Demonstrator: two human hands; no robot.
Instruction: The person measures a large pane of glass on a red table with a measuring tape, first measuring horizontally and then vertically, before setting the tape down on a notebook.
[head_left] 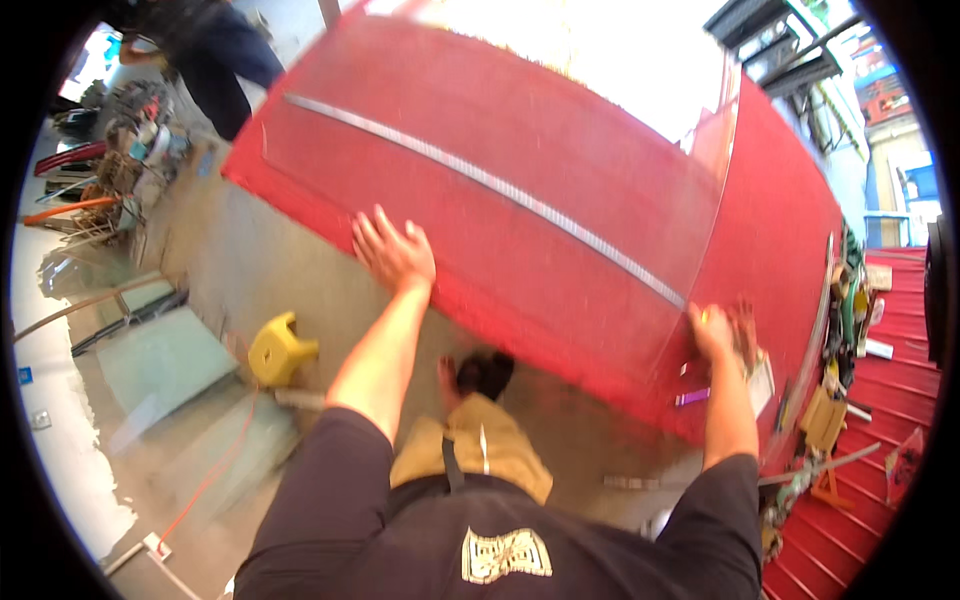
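Note:
A large red vehicle body panel (560, 300) fills the upper middle, its surface dull and dusty. Along it slants a long, narrow grey strip (480, 180) with fine cross marks, from upper left down to the right. My left hand (395, 250) lies flat near the panel's lower edge, fingers spread and holding nothing. At the strip's lower right end is my right hand (712, 332), its fingers curled together against the panel. Whatever is in those fingers is hidden and blurred. Just below it shows a small purple-and-white piece (692, 398).
A yellow stool (280, 350) stands on the floor at left, near sheets of glass (165, 370) and an orange cord (215, 470). Piled parts (140, 150) lie far left, where another person (215, 60) stands. Tools and scraps (825, 410) clutter the right beside a red ribbed surface (870, 480).

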